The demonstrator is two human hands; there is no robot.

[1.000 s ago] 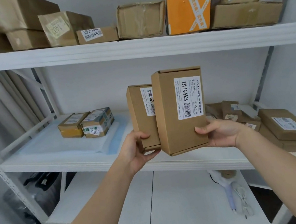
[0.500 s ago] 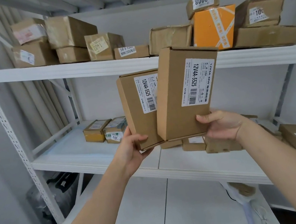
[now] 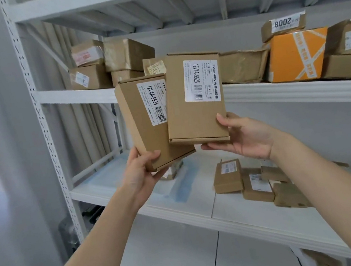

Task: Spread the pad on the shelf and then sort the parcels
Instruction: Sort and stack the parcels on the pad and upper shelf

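I hold two flat brown cardboard parcels upright in front of the rack, each with a white label reading 12V4A-5525. My left hand (image 3: 143,169) grips the bottom of the left parcel (image 3: 145,135), which tilts left. My right hand (image 3: 242,136) grips the lower right corner of the right parcel (image 3: 194,116), which overlaps the left one. Behind them, the white and pale blue pad (image 3: 184,184) lies spread on the left part of the middle shelf (image 3: 204,210), with a small parcel (image 3: 175,170) on it mostly hidden by my left hand.
Several small brown parcels (image 3: 257,183) lie on the right of the middle shelf. The upper shelf (image 3: 289,93) carries brown boxes (image 3: 110,67) and an orange box (image 3: 297,55). A perforated white upright (image 3: 42,130) stands at the left, a lower shelf (image 3: 172,258) below.
Both hands have raised the two parcels higher, toward the upper shelf, and my view has tilted up and to the left. The right parcel now stands straighter.
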